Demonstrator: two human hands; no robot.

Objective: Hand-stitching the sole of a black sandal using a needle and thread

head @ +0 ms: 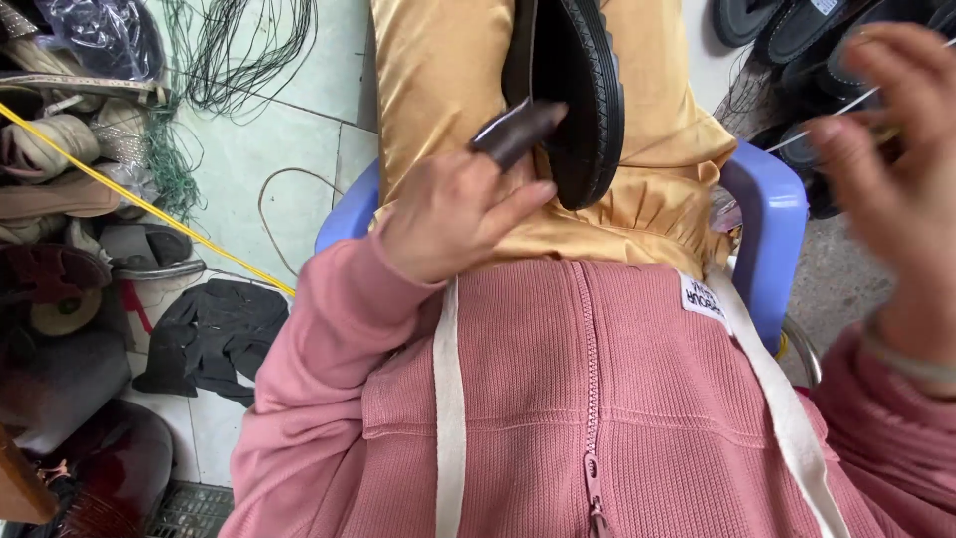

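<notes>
Touching left-hand fingers (518, 134): black shoe sole (583, 95)

Shoe-repair workshop: piled worn shoes (55, 149), black soles (797, 30), loose cord (239, 50).

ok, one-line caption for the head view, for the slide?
Left hand, a dark guard on one finger, steadies a black shoe sole on a gold-draped lap; blurred right hand pulls a pale thread.

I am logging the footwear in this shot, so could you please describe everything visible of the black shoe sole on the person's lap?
The black shoe sole looks like rubber, with a ribbed tread along its rounded edge. It stands on edge on the golden cloth over the lap, its upper end cut off by the frame. The left hand steadies it, one finger wearing a dark sleeve pressed against its side. The blurred right hand stays clear of it.
</notes>
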